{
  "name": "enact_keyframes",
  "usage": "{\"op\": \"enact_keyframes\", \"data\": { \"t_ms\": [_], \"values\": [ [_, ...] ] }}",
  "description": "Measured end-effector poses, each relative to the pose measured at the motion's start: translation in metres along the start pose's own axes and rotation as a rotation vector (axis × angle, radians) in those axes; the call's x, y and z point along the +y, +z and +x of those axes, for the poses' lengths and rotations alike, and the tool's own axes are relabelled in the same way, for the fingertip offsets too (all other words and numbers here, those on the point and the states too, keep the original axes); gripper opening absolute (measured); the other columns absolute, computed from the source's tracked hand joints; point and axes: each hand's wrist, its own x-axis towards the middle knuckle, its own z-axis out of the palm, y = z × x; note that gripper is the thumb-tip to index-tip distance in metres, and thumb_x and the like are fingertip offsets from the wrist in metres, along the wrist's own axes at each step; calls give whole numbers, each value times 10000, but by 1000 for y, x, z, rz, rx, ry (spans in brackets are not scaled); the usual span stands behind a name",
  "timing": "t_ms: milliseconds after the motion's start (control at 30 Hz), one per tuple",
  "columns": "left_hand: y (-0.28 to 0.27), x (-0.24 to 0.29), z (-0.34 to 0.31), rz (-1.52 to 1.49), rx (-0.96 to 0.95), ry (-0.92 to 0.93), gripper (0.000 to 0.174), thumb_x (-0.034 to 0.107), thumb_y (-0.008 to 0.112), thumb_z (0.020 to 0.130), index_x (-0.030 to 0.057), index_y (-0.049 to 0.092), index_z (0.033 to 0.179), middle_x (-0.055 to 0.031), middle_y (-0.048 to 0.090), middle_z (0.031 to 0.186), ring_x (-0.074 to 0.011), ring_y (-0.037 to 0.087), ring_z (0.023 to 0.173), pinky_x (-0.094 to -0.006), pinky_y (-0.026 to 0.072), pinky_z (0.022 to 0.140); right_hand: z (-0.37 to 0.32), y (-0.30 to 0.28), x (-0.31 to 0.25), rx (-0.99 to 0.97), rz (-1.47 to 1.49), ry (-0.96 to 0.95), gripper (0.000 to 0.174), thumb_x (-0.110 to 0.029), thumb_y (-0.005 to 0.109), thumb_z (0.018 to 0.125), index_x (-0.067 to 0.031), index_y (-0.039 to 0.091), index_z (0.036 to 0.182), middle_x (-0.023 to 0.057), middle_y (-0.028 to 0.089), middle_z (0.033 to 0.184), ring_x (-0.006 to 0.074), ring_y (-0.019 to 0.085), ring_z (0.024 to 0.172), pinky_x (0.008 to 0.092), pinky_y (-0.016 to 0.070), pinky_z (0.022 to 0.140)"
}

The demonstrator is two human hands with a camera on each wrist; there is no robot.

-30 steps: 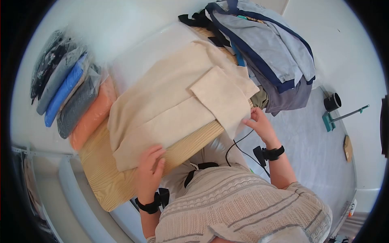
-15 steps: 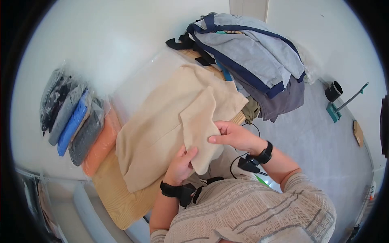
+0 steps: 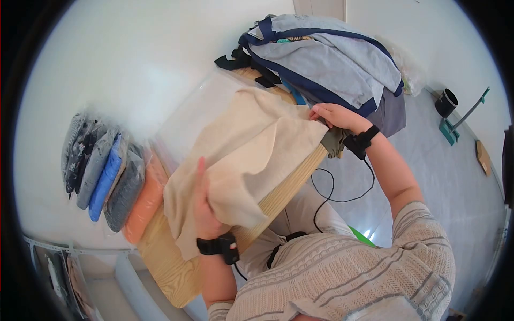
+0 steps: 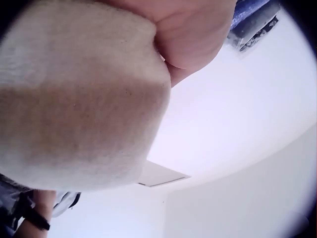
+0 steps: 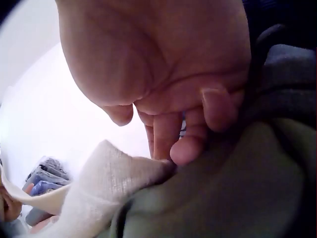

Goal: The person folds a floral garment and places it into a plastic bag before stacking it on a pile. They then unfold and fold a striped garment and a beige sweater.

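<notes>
A beige garment (image 3: 289, 136) lies on the wooden table, with a loose part of it raised in a fold over its near side. My left hand (image 3: 208, 206) is upright against that fold, one finger pointing straight up; cloth hides its other fingers. In the left wrist view the beige cloth (image 4: 84, 99) bulges below the palm (image 4: 193, 34). At the garment's far right corner, my right hand (image 3: 340, 116) bends over the edge. In the right wrist view, curled fingers of my right hand (image 5: 168, 94) hold the tip of the beige cloth (image 5: 109, 173), beside olive fabric.
Bagged folded clothes (image 3: 144, 198) stand in a row at the left. A clear plastic sheet (image 3: 187, 109) lies behind the garment. Grey and navy clothes (image 3: 326, 59) are heaped at the table's far right. A black cable (image 3: 333, 187) hangs beside the table's front edge (image 3: 284, 200).
My right hand has left the loose part and moved up and right to the garment's corner. My left hand has moved left, and the loose part now spreads wider beside it.
</notes>
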Motion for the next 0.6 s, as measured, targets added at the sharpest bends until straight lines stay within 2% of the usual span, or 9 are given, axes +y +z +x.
{"op": "enact_keyframes", "data": {
  "t_ms": [100, 133, 200, 267, 333, 400, 467, 533, 600],
  "values": [
    [-10, 19, 5, -128, 133, 43, 477, 187, 383, 976, 86, 299, 1435, -88, 506, 1312, -195, 551, 1106, -319, 458, 937, -1, -2, 6, -6, -4, 32, 382, -390, 441, 959, -67, 630, 1036, 10, 627, 911, 119, 532, 735, 258, 445, 665],
    [-23, 22, 7, -127, 135, 40, 477, 187, 383, 976, 86, 299, 1435, -88, 506, 1312, -195, 551, 1106, -319, 458, 937, -2, -3, 8, -23, -102, -26, 371, -380, 491, 935, -62, 640, 1055, 29, 644, 929, 133, 554, 762, 267, 451, 699],
    [-51, 25, 9, 24, 123, 67, 472, 189, 373, 977, 71, 304, 1429, -87, 507, 1312, -202, 532, 1138, -324, 438, 965, -7, -2, 0, -42, -198, -85, 369, -369, 540, 910, -58, 650, 1074, 48, 661, 948, 148, 577, 789, 277, 456, 733],
    [-67, 29, 10, 16, 139, 76, 472, 160, 377, 972, 41, 297, 1421, -113, 476, 1332, -216, 503, 1172, -337, 411, 992, -14, -2, -17, -95, -235, -80, 276, -232, 646, 845, 4, 661, 987, 14, 657, 874, 110, 556, 782, 257, 447, 756],
    [-76, 29, 12, 7, 152, 89, 473, 131, 382, 966, 10, 290, 1414, -139, 445, 1352, -229, 473, 1206, -351, 385, 1019, -5, -1, -4, -71, -226, -102, 254, -198, 668, 815, 4, 665, 968, 27, 659, 853, 107, 557, 773, 254, 448, 747],
    [-78, 27, 15, 93, 122, 77, 488, 146, 404, 960, 25, 294, 1419, -124, 480, 1331, -219, 511, 1168, -342, 420, 984, -1, 1, 0, -46, -218, -123, 236, -165, 689, 785, 4, 669, 948, 39, 662, 832, 103, 558, 764, 251, 448, 739],
    [-70, 27, 10, 64, 117, 6, 490, 136, 416, 954, 21, 296, 1415, -128, 487, 1320, -219, 513, 1167, -340, 428, 973, 0, 5, 0, 42, -270, -36, 300, -206, 702, 758, -13, 676, 986, 123, 680, 864, 186, 621, 776, 295, 470, 732],
    [-70, 24, 7, 34, 111, -67, 493, 127, 427, 949, 16, 299, 1412, -132, 494, 1308, -218, 514, 1165, -338, 436, 963, -1, 9, 0, 70, -294, -25, 294, -203, 695, 759, -14, 675, 983, 133, 676, 862, 203, 624, 771, 303, 474, 721],
    [-79, 20, 2, 146, 133, -135, 463, 121, 437, 945, 4, 340, 1382, -122, 495, 1307, -216, 509, 1173, -340, 431, 969, -5, 12, -1, 97, -317, -15, 288, -200, 689, 760, -15, 674, 981, 142, 672, 860, 220, 628, 767, 310, 478, 711]
  ]
}}
